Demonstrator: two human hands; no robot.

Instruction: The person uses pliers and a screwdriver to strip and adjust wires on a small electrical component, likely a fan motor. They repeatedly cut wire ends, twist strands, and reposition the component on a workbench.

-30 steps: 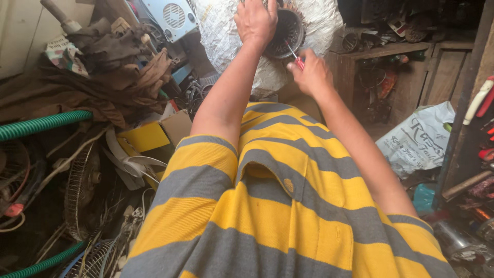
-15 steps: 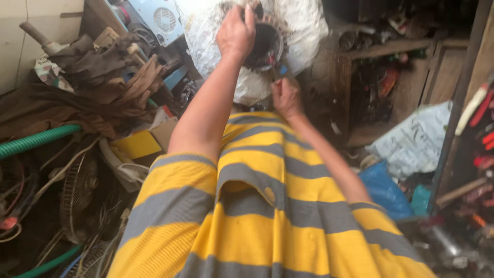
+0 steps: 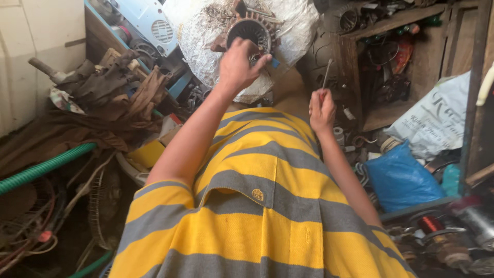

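My left hand (image 3: 237, 66) reaches forward and grips the lower rim of a round, dark motor stator (image 3: 250, 32). The stator rests on a crumpled white plastic sheet (image 3: 298, 25). My right hand (image 3: 321, 109) is raised to the right of it, apart from the stator, with its fingers closed on a thin metal tool (image 3: 326, 72) that points upward. My yellow and grey striped shirt (image 3: 257, 206) fills the lower middle of the view.
A pile of brown rags and scrap (image 3: 113, 98) and a green hose (image 3: 46, 166) lie to the left. A wooden shelf (image 3: 396, 62) with parts stands at right, above a blue bag (image 3: 399, 177) and a white sack (image 3: 437, 121). A copper coil (image 3: 429, 224) lies at lower right.
My right hand has drawn back from the stator, down and to the right, taking the thin tool with it. My left hand has stayed on the stator's rim.
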